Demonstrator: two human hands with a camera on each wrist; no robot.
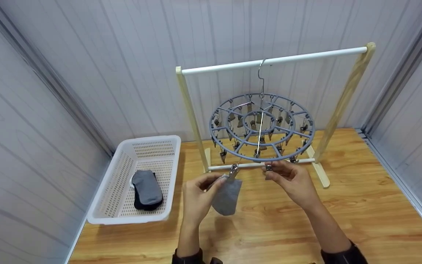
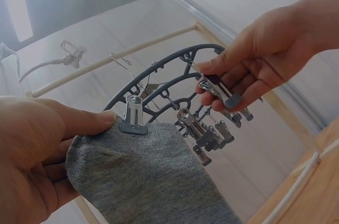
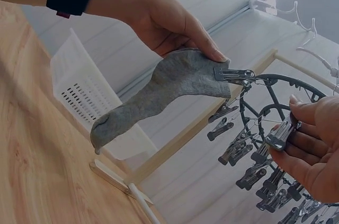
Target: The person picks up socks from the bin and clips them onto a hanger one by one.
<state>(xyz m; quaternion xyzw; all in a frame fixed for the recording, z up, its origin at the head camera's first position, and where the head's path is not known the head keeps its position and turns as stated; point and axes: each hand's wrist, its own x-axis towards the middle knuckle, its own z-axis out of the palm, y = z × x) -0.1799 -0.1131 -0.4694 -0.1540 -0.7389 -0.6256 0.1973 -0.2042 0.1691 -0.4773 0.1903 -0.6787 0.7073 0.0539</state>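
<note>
A grey sock (image 1: 226, 198) hangs below the front of a round grey drying hanger (image 1: 262, 158). My left hand (image 1: 199, 198) pinches one corner of its cuff between thumb and fingers. Right beside that thumb, a metal clip (image 2: 134, 115) of the hanger bites the cuff, as the left wrist view shows. In the right wrist view the sock (image 3: 159, 86) stretches out sideways from this clip. My right hand (image 1: 293, 181) holds another clip (image 3: 282, 134) of the hanger's outer ring between thumb and fingers. No cloth shows in that second clip.
The hanger hooks over a white rod (image 1: 225, 66) on a wooden-legged stand (image 1: 191, 113). Several more clips (image 1: 223, 156) dangle from its rings. To the left, a white basket (image 1: 176, 161) holds a small pile of grey and black socks (image 1: 147, 187) on the wooden table (image 1: 262, 227).
</note>
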